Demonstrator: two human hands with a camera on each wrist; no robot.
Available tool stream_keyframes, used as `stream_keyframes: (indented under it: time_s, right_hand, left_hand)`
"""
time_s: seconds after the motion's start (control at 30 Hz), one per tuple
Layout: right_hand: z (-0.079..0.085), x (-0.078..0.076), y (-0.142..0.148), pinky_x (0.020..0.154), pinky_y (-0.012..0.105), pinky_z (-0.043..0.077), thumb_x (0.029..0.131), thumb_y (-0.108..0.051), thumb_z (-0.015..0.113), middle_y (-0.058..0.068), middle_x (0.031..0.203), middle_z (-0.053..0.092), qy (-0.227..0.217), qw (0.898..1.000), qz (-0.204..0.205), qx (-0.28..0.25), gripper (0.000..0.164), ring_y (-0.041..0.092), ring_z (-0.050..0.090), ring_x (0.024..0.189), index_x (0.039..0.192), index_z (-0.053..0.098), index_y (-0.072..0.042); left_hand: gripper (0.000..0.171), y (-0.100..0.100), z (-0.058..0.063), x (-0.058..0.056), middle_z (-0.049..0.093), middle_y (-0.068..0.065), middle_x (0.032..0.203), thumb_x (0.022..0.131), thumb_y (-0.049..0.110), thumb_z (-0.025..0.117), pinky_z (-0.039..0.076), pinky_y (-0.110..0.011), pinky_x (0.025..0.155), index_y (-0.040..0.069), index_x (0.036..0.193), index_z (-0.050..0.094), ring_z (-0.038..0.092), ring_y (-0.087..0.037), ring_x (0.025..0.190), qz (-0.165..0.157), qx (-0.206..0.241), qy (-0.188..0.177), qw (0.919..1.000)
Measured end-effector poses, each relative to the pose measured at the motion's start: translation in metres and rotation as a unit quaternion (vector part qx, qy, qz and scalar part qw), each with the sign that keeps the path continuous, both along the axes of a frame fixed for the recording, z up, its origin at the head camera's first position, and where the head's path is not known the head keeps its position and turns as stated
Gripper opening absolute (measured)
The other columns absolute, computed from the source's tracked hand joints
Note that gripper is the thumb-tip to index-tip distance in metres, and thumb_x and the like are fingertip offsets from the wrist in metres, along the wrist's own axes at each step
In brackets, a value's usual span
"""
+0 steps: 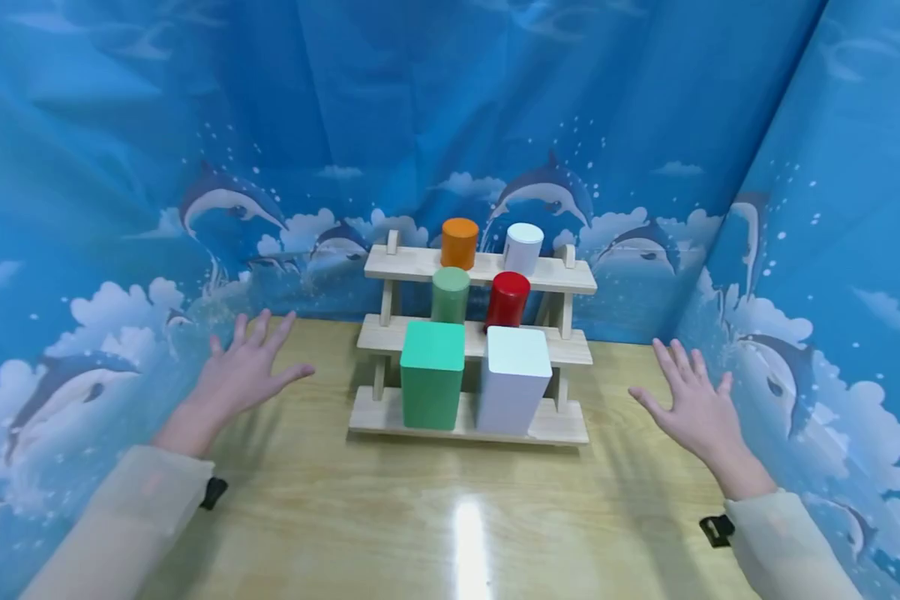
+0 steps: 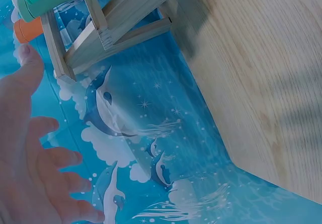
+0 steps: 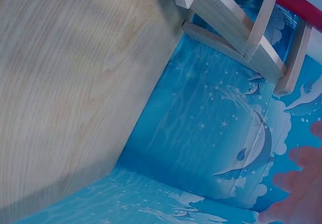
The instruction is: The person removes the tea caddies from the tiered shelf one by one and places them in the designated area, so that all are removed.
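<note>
A three-step wooden rack (image 1: 465, 422) stands in the middle of the table. On its top step are an orange cylinder (image 1: 459, 244) and a white cylinder (image 1: 523, 248); the middle step bears a light green cylinder (image 1: 450, 296) and a red cylinder (image 1: 507, 300). A green box (image 1: 432, 379) and a white box (image 1: 516, 383) stand upright on the bottom step. My left hand (image 1: 243, 367), fingers spread, hovers left of the rack and holds nothing. To the rack's right, my right hand (image 1: 693, 408) is likewise spread and holds nothing.
Blue dolphin-print curtains (image 1: 420, 108) enclose the back and both sides. The pale wooden table (image 1: 375, 517) reaches from the rack toward me, with a bright glare spot. Dark straps (image 1: 717, 530) sit at both wrists.
</note>
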State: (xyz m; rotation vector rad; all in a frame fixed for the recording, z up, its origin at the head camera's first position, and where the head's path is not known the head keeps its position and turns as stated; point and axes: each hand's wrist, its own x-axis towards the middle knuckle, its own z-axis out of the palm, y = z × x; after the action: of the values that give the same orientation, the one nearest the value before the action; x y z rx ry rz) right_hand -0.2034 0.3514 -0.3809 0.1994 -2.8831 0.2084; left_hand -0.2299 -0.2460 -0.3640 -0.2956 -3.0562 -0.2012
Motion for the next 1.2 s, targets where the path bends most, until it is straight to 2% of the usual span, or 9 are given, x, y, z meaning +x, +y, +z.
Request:
stream_keyframes:
  time_s: [0.2,0.37,0.43,0.53,0.67,0.77,0.93,1.03,1.2]
  right_hand:
    - [0.0,-0.002,0.0,0.096,0.074,-0.001,0.093,-0.053,0.045,0.024,0.15,0.016,0.043,0.999,0.004,-0.03,0.079,0.047,0.011,0.134,0.151,0.008,-0.015]
    - [-0.001,-0.001,-0.004,0.101,0.069,0.007,0.094,-0.048,0.047,0.021,0.148,0.024,0.086,0.994,0.005,-0.073,0.074,0.045,0.022,0.132,0.15,0.015,-0.013]
    - [-0.001,-0.002,-0.004,0.102,0.068,0.008,0.094,-0.047,0.047,0.021,0.148,0.026,0.086,0.992,0.004,-0.087,0.073,0.046,0.026,0.13,0.15,0.014,-0.014]
    - [0.0,-0.002,-0.005,0.1,0.07,0.01,0.094,-0.048,0.045,0.023,0.146,0.026,0.061,0.992,-0.004,-0.111,0.072,0.052,0.029,0.124,0.151,0.011,-0.019]
    - [0.002,0.0,-0.009,0.088,0.074,0.025,0.095,-0.048,0.044,0.028,0.144,0.029,0.028,0.989,-0.018,-0.144,0.071,0.058,0.033,0.117,0.151,0.009,-0.022]
    - [0.003,0.001,-0.015,0.08,0.072,0.033,0.095,-0.047,0.045,0.029,0.14,0.035,0.021,0.987,-0.016,-0.158,0.071,0.056,0.039,0.113,0.15,0.013,-0.018]
    - [0.002,0.001,-0.026,0.083,0.067,0.036,0.095,-0.042,0.048,0.028,0.13,0.047,0.029,0.983,0.01,-0.181,0.065,0.048,0.045,0.112,0.147,0.025,-0.01]
    - [0.0,0.0,-0.031,0.082,0.066,0.038,0.096,-0.039,0.05,0.027,0.127,0.05,0.034,0.978,0.031,-0.201,0.062,0.047,0.047,0.111,0.145,0.029,-0.008]
    - [-0.007,-0.004,-0.04,0.085,0.059,0.042,0.095,-0.033,0.052,0.026,0.122,0.054,0.03,0.97,0.071,-0.229,0.057,0.044,0.052,0.106,0.142,0.034,-0.004]
  left_hand:
    - [0.093,0.001,0.003,-0.005,0.003,-0.028,0.15,0.084,0.075,0.03,0.003,-0.076,0.093,0.016,0.15,0.002,-0.001,-0.052,0.132,-0.008,0.038,-0.008,0.9992]
    - [0.093,0.001,0.004,-0.01,0.007,-0.028,0.149,0.085,0.072,0.035,0.017,-0.074,0.093,0.014,0.15,0.004,0.007,-0.05,0.133,-0.008,0.094,-0.027,0.9952]
    - [0.093,0.001,0.004,-0.012,0.012,-0.028,0.149,0.085,0.071,0.036,0.022,-0.073,0.092,0.013,0.15,0.007,0.013,-0.051,0.131,-0.007,0.109,-0.026,0.9937]
    - [0.093,0.003,0.002,-0.014,0.02,-0.028,0.147,0.084,0.071,0.038,0.023,-0.068,0.096,0.011,0.15,0.011,0.023,-0.051,0.128,-0.004,0.133,-0.027,0.9907]
    - [0.09,0.008,-0.001,-0.018,0.027,-0.028,0.144,0.086,0.069,0.039,0.028,-0.064,0.097,0.009,0.149,0.015,0.033,-0.049,0.124,0.001,0.185,-0.039,0.9819]
    - [0.084,0.012,-0.006,-0.023,0.034,-0.027,0.141,0.088,0.064,0.041,0.035,-0.06,0.095,0.008,0.148,0.021,0.041,-0.046,0.12,-0.009,0.244,-0.051,0.9685]
    - [0.077,0.017,-0.015,-0.028,0.046,-0.025,0.133,0.09,0.059,0.044,0.044,-0.053,0.09,0.006,0.144,0.032,0.051,-0.04,0.113,-0.022,0.336,-0.079,0.9381]
    - [0.076,0.019,-0.02,-0.031,0.048,-0.025,0.13,0.091,0.057,0.045,0.045,-0.052,0.09,0.004,0.144,0.032,0.053,-0.038,0.111,-0.022,0.396,-0.111,0.9112]
    - [0.07,0.023,-0.028,-0.037,0.048,-0.024,0.13,0.095,0.05,0.044,0.045,-0.048,0.092,0.002,0.143,0.029,0.054,-0.036,0.111,-0.012,0.49,-0.166,0.8559]
